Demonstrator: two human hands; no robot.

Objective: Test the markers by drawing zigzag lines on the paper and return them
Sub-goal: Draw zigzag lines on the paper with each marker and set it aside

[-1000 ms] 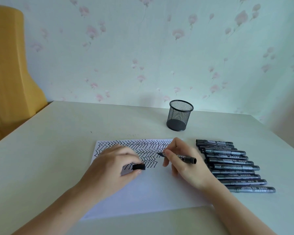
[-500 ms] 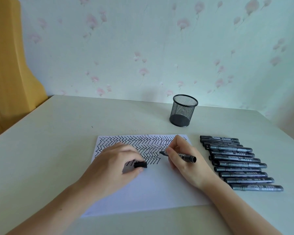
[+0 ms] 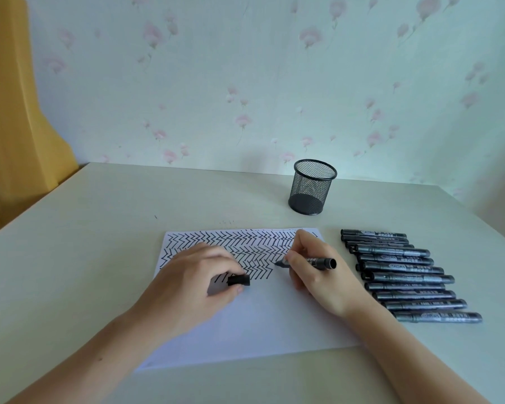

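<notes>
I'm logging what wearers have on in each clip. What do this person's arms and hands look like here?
Both forearms are bare as far as the frame shows: no sleeves in view. The left hand and right hand show no gloves, rings, watch or bracelet. Nails look short and unpainted.

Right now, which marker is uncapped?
The marker gripped in the right hand; its tip is bare, while the markers in the row are capped.
</notes>
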